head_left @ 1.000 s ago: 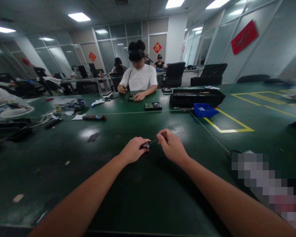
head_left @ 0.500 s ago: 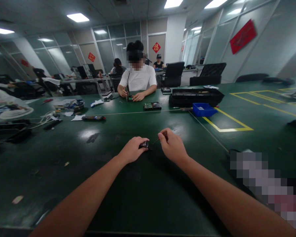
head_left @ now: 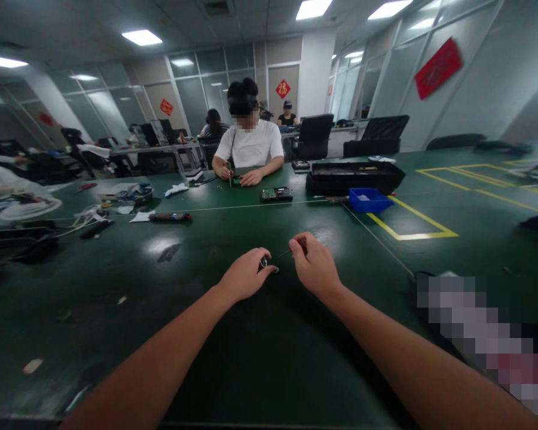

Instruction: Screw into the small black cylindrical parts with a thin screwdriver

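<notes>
My left hand [head_left: 245, 273] is closed round a small dark cylinder with a shiny metal rim [head_left: 263, 261], most of it hidden by the fingers. Just at the thumb tip shows a small round silvery piece [head_left: 275, 270]; whether it is part of the cylinder I cannot tell. To the right, my right hand [head_left: 312, 260] pinches a thin-shafted tool [head_left: 285, 253], its handle mostly hidden in the fingers. Its shaft points left towards the cylinder, and the tip is too fine to place exactly. Both hands are low over the green table [head_left: 233, 358].
Across the table a person in a white shirt [head_left: 248, 146] works with both hands on a small part. Nearby are a circuit board device [head_left: 277, 194], a blue bin [head_left: 370, 200], a long black case [head_left: 354, 178], a dark cylindrical tool [head_left: 170, 217] and cables [head_left: 83, 220].
The cylinder has turned in my left hand, so less of its open end shows. The silvery piece has come into sight by the thumb. The right hand has barely moved.
</notes>
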`<action>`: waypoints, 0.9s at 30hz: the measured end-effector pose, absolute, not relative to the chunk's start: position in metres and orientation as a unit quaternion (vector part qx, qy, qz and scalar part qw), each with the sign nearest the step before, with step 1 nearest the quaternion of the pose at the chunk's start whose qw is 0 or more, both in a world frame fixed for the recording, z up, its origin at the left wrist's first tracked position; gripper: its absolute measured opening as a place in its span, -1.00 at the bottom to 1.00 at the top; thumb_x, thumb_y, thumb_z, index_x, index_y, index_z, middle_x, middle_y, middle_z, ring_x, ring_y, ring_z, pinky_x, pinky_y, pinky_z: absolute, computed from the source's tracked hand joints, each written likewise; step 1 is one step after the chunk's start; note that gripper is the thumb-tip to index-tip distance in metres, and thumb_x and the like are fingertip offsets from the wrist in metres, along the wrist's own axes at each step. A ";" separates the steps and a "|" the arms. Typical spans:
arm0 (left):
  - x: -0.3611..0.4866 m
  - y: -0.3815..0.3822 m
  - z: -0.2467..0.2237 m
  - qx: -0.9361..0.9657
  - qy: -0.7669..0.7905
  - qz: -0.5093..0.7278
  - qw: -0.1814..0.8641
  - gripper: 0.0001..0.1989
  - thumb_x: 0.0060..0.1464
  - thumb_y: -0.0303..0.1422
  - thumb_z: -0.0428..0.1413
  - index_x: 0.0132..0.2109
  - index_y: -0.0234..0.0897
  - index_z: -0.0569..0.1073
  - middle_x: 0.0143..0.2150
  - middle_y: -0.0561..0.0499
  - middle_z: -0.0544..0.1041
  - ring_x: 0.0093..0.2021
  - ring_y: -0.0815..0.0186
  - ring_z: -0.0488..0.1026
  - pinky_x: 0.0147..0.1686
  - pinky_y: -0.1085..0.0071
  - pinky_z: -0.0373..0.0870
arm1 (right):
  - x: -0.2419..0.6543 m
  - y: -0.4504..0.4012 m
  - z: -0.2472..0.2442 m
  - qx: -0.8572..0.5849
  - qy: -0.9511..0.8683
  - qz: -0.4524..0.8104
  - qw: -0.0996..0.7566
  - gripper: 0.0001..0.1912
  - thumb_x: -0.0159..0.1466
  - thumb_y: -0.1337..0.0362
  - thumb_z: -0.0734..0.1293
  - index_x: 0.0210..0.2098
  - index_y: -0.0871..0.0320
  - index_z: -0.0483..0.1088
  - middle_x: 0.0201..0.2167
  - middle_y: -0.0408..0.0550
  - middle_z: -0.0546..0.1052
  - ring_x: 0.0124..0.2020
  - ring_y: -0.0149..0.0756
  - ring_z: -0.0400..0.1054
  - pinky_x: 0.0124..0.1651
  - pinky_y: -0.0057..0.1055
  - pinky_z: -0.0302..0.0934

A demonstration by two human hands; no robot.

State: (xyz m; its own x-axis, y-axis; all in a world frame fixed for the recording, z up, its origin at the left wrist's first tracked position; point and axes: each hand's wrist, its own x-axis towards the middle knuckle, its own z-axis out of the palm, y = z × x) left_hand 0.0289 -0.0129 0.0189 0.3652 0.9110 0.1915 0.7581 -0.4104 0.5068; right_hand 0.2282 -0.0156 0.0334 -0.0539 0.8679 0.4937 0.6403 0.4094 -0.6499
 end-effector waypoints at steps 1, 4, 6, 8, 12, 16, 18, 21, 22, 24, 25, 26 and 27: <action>0.032 -0.014 0.018 0.820 0.508 0.212 0.154 -0.70 0.27 -0.21 0.10 0.06 -0.24 0.46 0.01 -0.13 0.52 -0.04 0.12 0.48 -0.06 0.21 0.42 | 0.228 -0.015 0.033 -0.528 -0.714 0.129 0.441 -0.78 0.44 0.14 0.17 -0.22 0.10 0.36 -0.40 -0.08 0.53 -0.39 -0.23 0.42 -0.31 -0.32 0.21; 0.038 -0.017 0.016 0.843 0.501 0.173 0.094 -0.65 0.31 -0.27 0.03 0.17 -0.26 0.43 0.04 -0.15 0.50 0.00 0.10 0.47 -0.05 0.21 0.42 | 0.229 -0.015 0.032 -0.534 -0.711 0.129 0.440 -0.77 0.45 0.13 0.16 -0.21 0.09 0.36 -0.41 -0.08 0.53 -0.39 -0.23 0.43 -0.32 -0.32 0.20; 0.040 -0.018 0.014 0.848 0.508 0.141 0.059 -0.61 0.31 -0.20 0.03 0.18 -0.24 0.45 -0.01 -0.16 0.50 -0.03 0.06 0.47 -0.12 0.19 0.43 | 0.229 -0.014 0.032 -0.538 -0.709 0.132 0.437 -0.77 0.45 0.13 0.15 -0.21 0.09 0.36 -0.41 -0.08 0.53 -0.39 -0.23 0.43 -0.32 -0.32 0.20; 0.042 -0.017 0.013 0.850 0.513 0.112 0.039 -0.60 0.30 -0.11 0.04 0.15 -0.20 0.49 -0.08 -0.15 0.50 -0.08 0.05 0.48 -0.19 0.20 0.43 | 0.228 -0.015 0.032 -0.539 -0.708 0.134 0.436 -0.77 0.45 0.14 0.15 -0.21 0.10 0.36 -0.40 -0.07 0.53 -0.38 -0.23 0.43 -0.32 -0.32 0.20; 0.041 -0.014 0.013 0.857 0.504 0.102 0.039 -0.67 0.30 -0.14 0.04 0.05 -0.17 0.54 -0.13 -0.09 0.52 -0.15 0.10 0.49 -0.28 0.26 0.39 | 0.227 -0.015 0.031 -0.538 -0.710 0.128 0.436 -0.77 0.45 0.15 0.15 -0.21 0.10 0.36 -0.41 -0.07 0.52 -0.39 -0.23 0.42 -0.31 -0.32 0.20; 0.033 -0.012 0.015 0.835 0.510 0.179 0.105 -0.77 0.27 -0.19 0.08 -0.05 -0.18 0.52 -0.13 -0.04 0.56 -0.18 0.17 0.49 -0.27 0.30 0.35 | 0.228 -0.015 0.031 -0.535 -0.711 0.137 0.436 -0.77 0.46 0.14 0.15 -0.19 0.10 0.36 -0.40 -0.08 0.52 -0.38 -0.23 0.42 -0.31 -0.32 0.21; 0.026 -0.008 0.017 0.794 0.524 0.266 0.159 -0.78 0.25 -0.21 0.09 -0.07 -0.19 0.51 -0.15 -0.02 0.57 -0.19 0.21 0.49 -0.24 0.31 0.35 | 0.229 -0.016 0.032 -0.537 -0.708 0.148 0.434 -0.77 0.46 0.14 0.15 -0.19 0.10 0.36 -0.39 -0.07 0.52 -0.37 -0.22 0.43 -0.31 -0.31 0.22; 0.008 0.003 0.023 0.682 0.534 0.419 0.272 -0.77 0.20 -0.24 0.08 -0.07 -0.22 0.51 -0.25 0.00 0.53 -0.35 0.31 0.43 -0.35 0.38 0.31 | 0.230 -0.017 0.033 -0.537 -0.707 0.164 0.429 -0.75 0.46 0.13 0.15 -0.18 0.11 0.37 -0.39 -0.06 0.53 -0.37 -0.21 0.43 -0.32 -0.30 0.23; 0.000 0.008 0.026 0.632 0.526 0.471 0.320 -0.77 0.18 -0.24 0.08 -0.09 -0.24 0.51 -0.29 0.01 0.50 -0.42 0.35 0.39 -0.42 0.42 0.27 | 0.230 -0.017 0.033 -0.536 -0.708 0.168 0.428 -0.75 0.46 0.13 0.15 -0.18 0.12 0.37 -0.39 -0.05 0.53 -0.37 -0.22 0.43 -0.32 -0.30 0.23; -0.020 0.016 0.034 0.525 0.491 0.561 0.411 -0.77 0.13 -0.21 0.12 -0.17 -0.28 0.46 -0.35 0.04 0.43 -0.50 0.41 0.30 -0.53 0.47 0.16 | 0.230 -0.017 0.032 -0.535 -0.709 0.166 0.428 -0.75 0.46 0.13 0.15 -0.18 0.12 0.37 -0.39 -0.06 0.53 -0.37 -0.22 0.43 -0.31 -0.31 0.23; -0.032 0.020 0.039 0.473 0.473 0.596 0.444 -0.77 0.10 -0.20 0.16 -0.22 -0.29 0.43 -0.36 0.05 0.40 -0.52 0.43 0.28 -0.56 0.48 0.12 | 0.230 -0.016 0.032 -0.536 -0.709 0.162 0.429 -0.76 0.46 0.14 0.15 -0.18 0.12 0.37 -0.39 -0.06 0.53 -0.37 -0.23 0.43 -0.31 -0.31 0.23; -0.045 0.022 0.043 0.424 0.463 0.624 0.466 -0.75 0.08 -0.20 0.20 -0.25 -0.30 0.40 -0.36 0.06 0.38 -0.53 0.44 0.27 -0.57 0.48 0.11 | 0.230 -0.016 0.031 -0.538 -0.708 0.157 0.429 -0.76 0.46 0.14 0.16 -0.18 0.12 0.37 -0.39 -0.06 0.53 -0.37 -0.23 0.43 -0.31 -0.31 0.22; -0.060 0.024 0.047 0.381 0.463 0.642 0.478 -0.75 0.06 -0.23 0.22 -0.26 -0.30 0.38 -0.37 0.07 0.37 -0.53 0.45 0.26 -0.57 0.48 0.11 | 0.230 -0.015 0.030 -0.540 -0.707 0.153 0.429 -0.77 0.45 0.15 0.16 -0.19 0.12 0.37 -0.39 -0.07 0.53 -0.37 -0.23 0.43 -0.31 -0.31 0.21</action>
State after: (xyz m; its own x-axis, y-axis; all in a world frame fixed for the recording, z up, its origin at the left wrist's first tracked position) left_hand -0.0603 0.0238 0.0473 -0.2527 0.9664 0.0470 -0.2610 -0.1149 0.9585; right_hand 0.2298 -0.0152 0.0302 -0.0477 0.8957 0.4420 0.6331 0.3694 -0.6802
